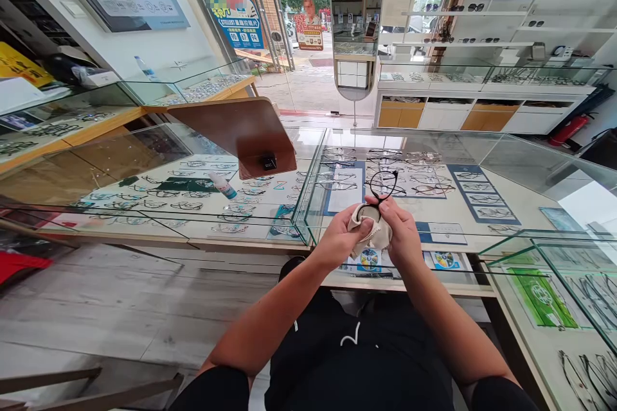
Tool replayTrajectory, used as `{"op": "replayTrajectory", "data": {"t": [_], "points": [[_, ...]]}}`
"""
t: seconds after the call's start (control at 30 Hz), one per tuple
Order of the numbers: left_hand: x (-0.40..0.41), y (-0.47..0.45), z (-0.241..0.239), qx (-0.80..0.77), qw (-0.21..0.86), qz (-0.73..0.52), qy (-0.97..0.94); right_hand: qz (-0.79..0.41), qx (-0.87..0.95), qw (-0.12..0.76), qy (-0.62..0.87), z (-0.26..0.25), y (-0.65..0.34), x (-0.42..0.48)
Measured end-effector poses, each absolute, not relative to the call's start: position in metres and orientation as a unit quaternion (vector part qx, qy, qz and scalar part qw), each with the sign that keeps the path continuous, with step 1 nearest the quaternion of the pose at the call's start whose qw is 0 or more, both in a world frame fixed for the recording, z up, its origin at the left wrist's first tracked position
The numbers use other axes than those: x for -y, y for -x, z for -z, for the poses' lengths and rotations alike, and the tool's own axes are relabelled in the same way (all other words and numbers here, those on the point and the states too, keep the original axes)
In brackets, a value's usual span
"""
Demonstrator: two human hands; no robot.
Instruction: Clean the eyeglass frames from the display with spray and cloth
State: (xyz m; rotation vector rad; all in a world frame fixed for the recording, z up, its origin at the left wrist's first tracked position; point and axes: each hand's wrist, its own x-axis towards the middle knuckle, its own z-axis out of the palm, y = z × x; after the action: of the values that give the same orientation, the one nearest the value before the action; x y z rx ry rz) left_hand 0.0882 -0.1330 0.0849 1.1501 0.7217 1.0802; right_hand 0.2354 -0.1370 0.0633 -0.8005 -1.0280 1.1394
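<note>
A pair of black-framed glasses (383, 184) is held up in front of me over the glass counter (434, 231). My right hand (402, 231) grips the glasses at their lower part. A beige cleaning cloth (367, 226) is bunched between both hands, and my left hand (340, 237) presses it against one lens. One lens ring stands free above my fingers; the other is covered by the cloth.
Glass display cases hold several rows of spectacles. A small spray bottle (222, 185) lies on the case at left, beside a brown tilted mirror back (241, 131). Another glass case (569, 295) stands at right. Shelves with glasses line the far wall; wooden floor at lower left.
</note>
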Motion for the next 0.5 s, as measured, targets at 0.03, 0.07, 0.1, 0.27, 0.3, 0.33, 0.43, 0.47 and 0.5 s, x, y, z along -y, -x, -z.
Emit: {"op": "replayTrajectory", "data": {"t": [0.03,0.07,0.1,0.27,0.3,0.33,0.43,0.47,0.5], "points": [[0.133,-0.090,-0.084,-0.324,0.631,-0.491,-0.505,-0.499,0.461,0.645,0.351,-0.065,-0.234,0.137],[0.133,-0.092,-0.083,-0.336,0.609,-0.515,-0.501,-0.495,0.474,0.639,0.349,-0.066,-0.233,0.138],[0.133,-0.094,-0.082,-0.353,0.585,-0.539,-0.493,-0.488,0.490,0.633,0.348,-0.068,-0.232,0.139],[0.127,-0.098,-0.072,-0.409,0.558,-0.570,-0.444,-0.463,0.516,0.633,0.343,-0.067,-0.229,0.141],[0.126,-0.097,-0.071,-0.400,0.574,-0.560,-0.443,-0.462,0.509,0.638,0.345,-0.066,-0.230,0.141],[0.124,-0.095,-0.071,-0.386,0.593,-0.548,-0.446,-0.462,0.502,0.642,0.348,-0.065,-0.231,0.141],[0.121,-0.092,-0.073,-0.337,0.640,-0.515,-0.460,-0.460,0.499,0.643,0.354,-0.065,-0.232,0.141],[0.121,-0.092,-0.074,-0.329,0.646,-0.515,-0.458,-0.459,0.507,0.639,0.353,-0.066,-0.232,0.142],[0.121,-0.091,-0.076,-0.325,0.649,-0.517,-0.454,-0.457,0.516,0.634,0.350,-0.068,-0.232,0.142]]}}
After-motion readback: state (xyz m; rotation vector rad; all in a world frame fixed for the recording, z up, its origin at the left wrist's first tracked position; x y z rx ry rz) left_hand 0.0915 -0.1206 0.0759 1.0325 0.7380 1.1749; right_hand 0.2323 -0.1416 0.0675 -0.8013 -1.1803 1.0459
